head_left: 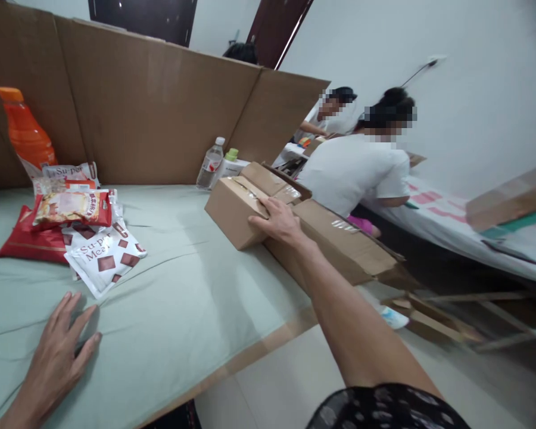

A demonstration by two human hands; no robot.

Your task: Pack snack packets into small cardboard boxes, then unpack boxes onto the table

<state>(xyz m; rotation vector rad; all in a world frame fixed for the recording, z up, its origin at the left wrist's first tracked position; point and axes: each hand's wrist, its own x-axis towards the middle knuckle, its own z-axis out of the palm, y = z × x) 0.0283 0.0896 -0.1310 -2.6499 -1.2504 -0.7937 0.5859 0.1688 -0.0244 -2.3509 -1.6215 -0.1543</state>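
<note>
One brown, shiny-taped cardboard box (pixel 234 214) touches the outspread right hand (pixel 280 221), the left hand (pixel 62 342) splayed.

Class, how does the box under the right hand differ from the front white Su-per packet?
The box is brown, while the packet is white with lettering and dark squares. The box is deep and block-shaped; the packet is thin and flat. The right hand touches the box; the left hand lies near the packet. Both have straight edges.
</note>
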